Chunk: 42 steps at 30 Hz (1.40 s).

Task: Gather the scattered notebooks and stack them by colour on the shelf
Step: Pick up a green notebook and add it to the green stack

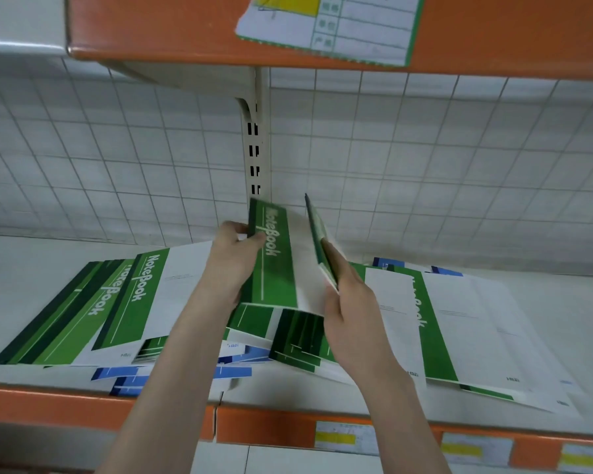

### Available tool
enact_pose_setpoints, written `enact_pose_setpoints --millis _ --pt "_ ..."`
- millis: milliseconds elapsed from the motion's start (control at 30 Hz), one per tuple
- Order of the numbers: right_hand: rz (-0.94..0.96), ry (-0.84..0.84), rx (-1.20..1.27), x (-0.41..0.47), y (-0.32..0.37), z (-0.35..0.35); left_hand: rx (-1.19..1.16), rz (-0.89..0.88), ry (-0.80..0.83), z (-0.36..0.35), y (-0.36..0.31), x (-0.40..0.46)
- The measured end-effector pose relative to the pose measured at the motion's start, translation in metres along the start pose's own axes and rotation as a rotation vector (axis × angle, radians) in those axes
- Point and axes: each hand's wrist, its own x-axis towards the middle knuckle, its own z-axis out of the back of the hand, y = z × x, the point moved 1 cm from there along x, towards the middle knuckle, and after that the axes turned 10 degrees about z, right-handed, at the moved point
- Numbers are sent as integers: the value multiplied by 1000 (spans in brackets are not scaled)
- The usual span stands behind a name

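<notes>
Green-and-white paper notebooks [274,258] are held upright above the white metal shelf [31,268], one pinched by the left hand [231,258], another [322,248] clasped by the right hand [348,302], probably for squaring into one colour stack.

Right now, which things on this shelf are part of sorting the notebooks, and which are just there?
Part of the job:
- green notebook held in the left hand
- second green notebook held in the right hand
- green notebooks lying on the shelf
- blue notebooks underneath

Just there:
- price labels
- paper sheet above
</notes>
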Motion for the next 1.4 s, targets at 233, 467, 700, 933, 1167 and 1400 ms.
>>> enact_pose_setpoints --millis 233,467,700,933,1167,1400 --pt "45 391 -71 -7 6 -15 53 263 256 -14 26 3" --pt "-205 377 -50 -16 -27 3 223 148 144 8 35 12" --pt "-294 621 -190 -25 -46 10 204 146 69 22 38 21" --pt "-318 557 -88 -24 -52 14 175 194 58 23 41 23" --pt "-278 432 -115 -24 -58 19 132 242 58 27 41 25" --pt "-82 -4 -264 -7 -30 11 141 173 149 14 36 17"
